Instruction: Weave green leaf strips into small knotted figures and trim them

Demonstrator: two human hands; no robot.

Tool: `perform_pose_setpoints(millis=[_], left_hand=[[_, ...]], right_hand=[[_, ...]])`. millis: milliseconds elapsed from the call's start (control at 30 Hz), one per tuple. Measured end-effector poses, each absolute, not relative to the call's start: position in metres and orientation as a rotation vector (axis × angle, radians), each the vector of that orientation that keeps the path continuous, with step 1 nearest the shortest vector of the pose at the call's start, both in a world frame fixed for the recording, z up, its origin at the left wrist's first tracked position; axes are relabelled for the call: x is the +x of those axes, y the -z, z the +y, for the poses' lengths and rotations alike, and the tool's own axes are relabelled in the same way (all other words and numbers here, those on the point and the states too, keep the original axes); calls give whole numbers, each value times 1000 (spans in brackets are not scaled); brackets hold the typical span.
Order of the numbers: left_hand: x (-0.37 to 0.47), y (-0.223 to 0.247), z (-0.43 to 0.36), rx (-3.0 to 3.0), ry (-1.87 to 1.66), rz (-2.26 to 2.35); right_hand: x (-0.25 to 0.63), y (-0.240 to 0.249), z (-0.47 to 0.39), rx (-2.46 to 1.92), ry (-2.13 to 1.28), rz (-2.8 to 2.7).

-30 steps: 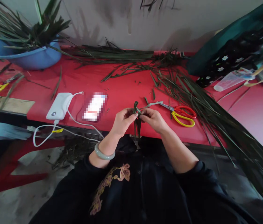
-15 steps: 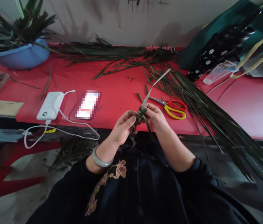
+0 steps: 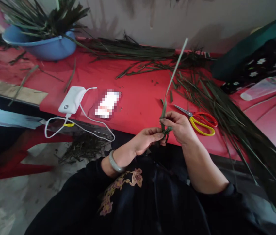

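Observation:
A small knot of folded green palm leaf (image 3: 166, 131) is between my two hands, over the table's front edge. My left hand (image 3: 150, 138) pinches its lower left side, thumb on top. With thumb and forefinger, my right hand (image 3: 178, 125) grips the leaf strip (image 3: 164, 109) just above the knot. The strip's pale, narrow end rises up and to the right. My fingers hide part of the weave. Just right of my right hand lie scissors (image 3: 202, 123) with red and yellow handles, blades pointing left.
Long palm leaves (image 3: 238, 120) spread over the right side of the red table (image 3: 138, 94). A phone (image 3: 108, 103) and a white power bank (image 3: 71, 99) with a cable lie to the left. Behind them stands a blue basin (image 3: 52, 47) of leaves. Leaf scraps (image 3: 86, 147) litter the floor.
The view has swung, so everything on the table sits further left or right in it. My right hand has shifted up onto the strip, which now points more steeply upward.

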State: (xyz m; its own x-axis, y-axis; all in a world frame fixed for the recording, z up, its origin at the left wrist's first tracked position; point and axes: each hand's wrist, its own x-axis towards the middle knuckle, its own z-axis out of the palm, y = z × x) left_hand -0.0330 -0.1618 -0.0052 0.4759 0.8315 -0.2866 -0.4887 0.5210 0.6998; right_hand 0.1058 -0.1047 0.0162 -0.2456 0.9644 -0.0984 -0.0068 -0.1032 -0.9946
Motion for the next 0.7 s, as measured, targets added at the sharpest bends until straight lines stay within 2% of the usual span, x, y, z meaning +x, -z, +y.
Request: perform_pose_setpoints(millis=[400, 700], left_hand=[[-64, 35, -153, 450, -917, 640], [-75, 43, -142, 299, -891, 496]], right_hand=[[72, 0, -74, -1148, -1679, -1375], [54, -8, -60, -1338, -1600, -1594]])
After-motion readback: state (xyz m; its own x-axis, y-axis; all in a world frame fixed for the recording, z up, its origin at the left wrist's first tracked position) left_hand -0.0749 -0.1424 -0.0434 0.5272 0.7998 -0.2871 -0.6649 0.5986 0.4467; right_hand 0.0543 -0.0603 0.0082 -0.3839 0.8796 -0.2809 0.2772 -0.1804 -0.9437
